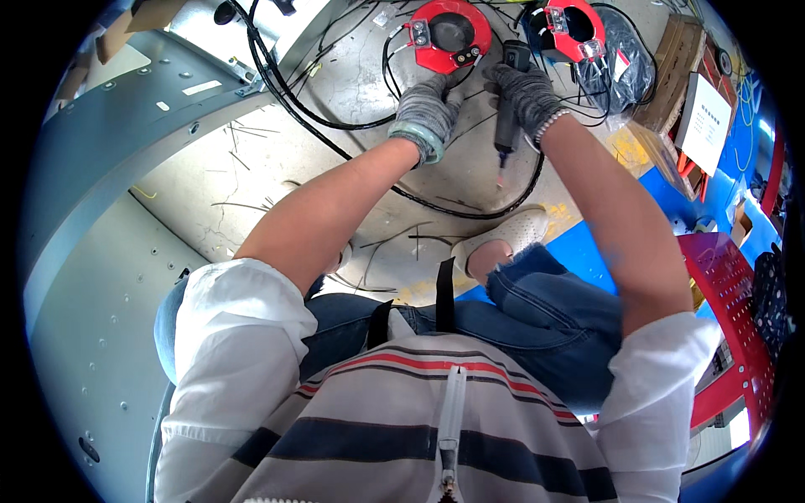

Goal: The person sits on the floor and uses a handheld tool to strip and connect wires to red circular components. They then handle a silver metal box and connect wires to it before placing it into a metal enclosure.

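Observation:
My left hand (426, 109), in a grey knit glove, reaches down to the near edge of a red ring-shaped part (449, 35) with a dark centre and small metal terminals, lying on the concrete floor. Its fingers touch the ring's rim and the thin black wires there. My right hand (527, 94), also gloved, grips a dark handheld tool (506, 117) held upright, its red tip pointing down toward me. A second red ring part (574, 29) lies just right of the first.
Thick black cables (289, 99) loop across the cracked floor with scattered wire offcuts. A large grey metal panel (92, 159) fills the left. A wooden crate with a white box (703, 109) and a red perforated stool (729, 293) stand at the right.

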`<state>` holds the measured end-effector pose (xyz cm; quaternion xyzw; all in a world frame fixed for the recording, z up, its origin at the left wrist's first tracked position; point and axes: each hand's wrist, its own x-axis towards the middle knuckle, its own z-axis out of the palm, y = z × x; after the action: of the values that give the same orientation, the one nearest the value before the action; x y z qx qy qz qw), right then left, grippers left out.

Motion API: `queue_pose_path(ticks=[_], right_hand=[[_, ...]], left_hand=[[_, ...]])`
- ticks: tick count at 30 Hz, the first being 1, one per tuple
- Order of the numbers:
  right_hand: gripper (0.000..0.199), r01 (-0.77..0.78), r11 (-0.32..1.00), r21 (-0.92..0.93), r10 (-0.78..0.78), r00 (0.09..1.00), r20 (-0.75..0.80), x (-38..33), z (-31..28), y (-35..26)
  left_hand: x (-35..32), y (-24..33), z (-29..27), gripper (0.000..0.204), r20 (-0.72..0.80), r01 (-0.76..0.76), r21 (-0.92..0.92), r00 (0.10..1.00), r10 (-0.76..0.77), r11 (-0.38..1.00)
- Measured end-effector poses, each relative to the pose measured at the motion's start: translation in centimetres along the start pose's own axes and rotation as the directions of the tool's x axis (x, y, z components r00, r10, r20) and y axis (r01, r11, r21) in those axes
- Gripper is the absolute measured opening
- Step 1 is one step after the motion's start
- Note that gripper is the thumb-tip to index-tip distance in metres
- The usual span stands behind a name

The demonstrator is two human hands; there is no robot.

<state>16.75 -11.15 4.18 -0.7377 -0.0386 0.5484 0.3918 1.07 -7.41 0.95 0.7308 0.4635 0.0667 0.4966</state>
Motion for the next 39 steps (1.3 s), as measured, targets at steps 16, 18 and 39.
queue_pose_path(ticks=[16, 18, 39], right_hand=[[0.019, -0.142, 0.873, 0.466, 0.095, 0.988, 0.123, -2.0, 1.4, 1.2], [0.021, -0.162, 0.832, 0.531, 0.062, 0.978, 0.2, -1.9, 1.3, 1.2], [0.021, 0.119, 0.993, -0.009, -0.117, 0.988, 0.099, 0.2, 4.0, 1.1]], left_hand=[[0.3, -0.4, -2.1, 0.023, 0.136, 0.036, -0.123, 0.99, -0.019, 0.992], [0.7, -1.6, -1.7, 0.022, 0.095, 0.047, -0.207, 0.995, -0.028, 0.977], [6.9, 1.4, -9.1, 0.019, 0.475, 0.154, -0.119, 0.876, -0.08, 0.981]])
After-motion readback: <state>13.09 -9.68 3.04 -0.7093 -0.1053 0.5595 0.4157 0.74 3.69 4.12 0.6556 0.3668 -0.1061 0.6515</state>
